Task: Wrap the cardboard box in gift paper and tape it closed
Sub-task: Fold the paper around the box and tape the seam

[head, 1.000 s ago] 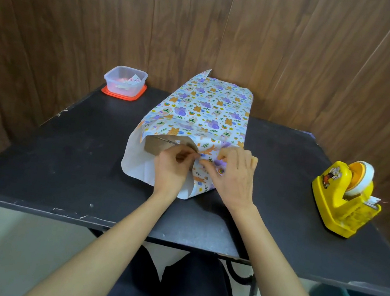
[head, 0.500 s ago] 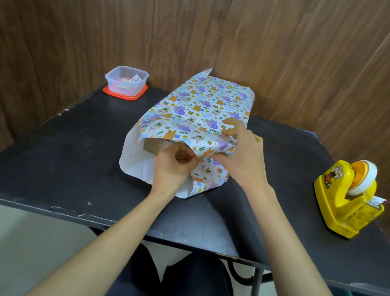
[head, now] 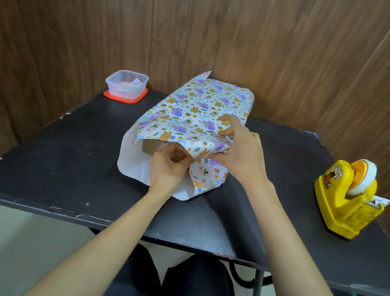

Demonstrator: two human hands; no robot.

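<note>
The cardboard box (head: 152, 147) lies in the middle of the counter (head: 48, 165) under patterned gift paper (head: 202, 106) — only its near end shows. The left hand (head: 168, 169) pinches the paper's near edge; the right hand (head: 240, 154) grips a fold at the near right corner. A yellow tape dispenser (head: 342, 196) sits well apart, to the right.
</note>
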